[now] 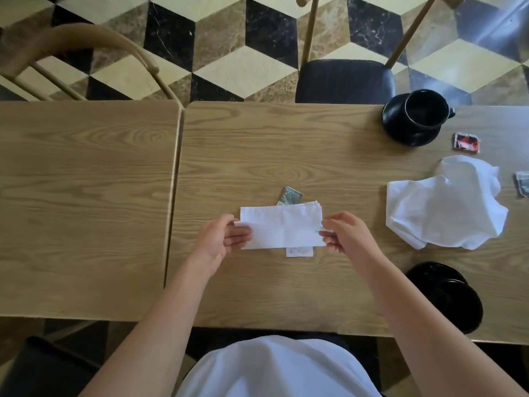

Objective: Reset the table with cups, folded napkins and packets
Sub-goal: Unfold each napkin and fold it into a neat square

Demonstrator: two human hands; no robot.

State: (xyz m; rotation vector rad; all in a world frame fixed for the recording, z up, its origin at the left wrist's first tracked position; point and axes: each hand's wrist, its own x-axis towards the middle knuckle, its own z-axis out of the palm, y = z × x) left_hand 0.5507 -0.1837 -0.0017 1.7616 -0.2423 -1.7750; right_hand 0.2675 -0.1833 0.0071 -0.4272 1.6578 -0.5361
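A white napkin (282, 228), folded into a long strip, is held just above the middle of the wooden table (286, 156). My left hand (221, 239) pinches its left end and my right hand (345, 233) pinches its right end. A green-grey packet (290, 196) peeks out behind the napkin and a white packet (299, 252) shows under its near edge. A crumpled white napkin (446, 204) lies to the right. A black cup (423, 111) stands on a black saucer (400, 133) at the far right. A red packet (466, 142) lies beside it.
A black saucer (449, 293) sits near the front right edge. A grey packet (522, 184) is cut off at the right border. A second table (86, 196) adjoins on the left. Chairs (345, 80) stand on the far side.
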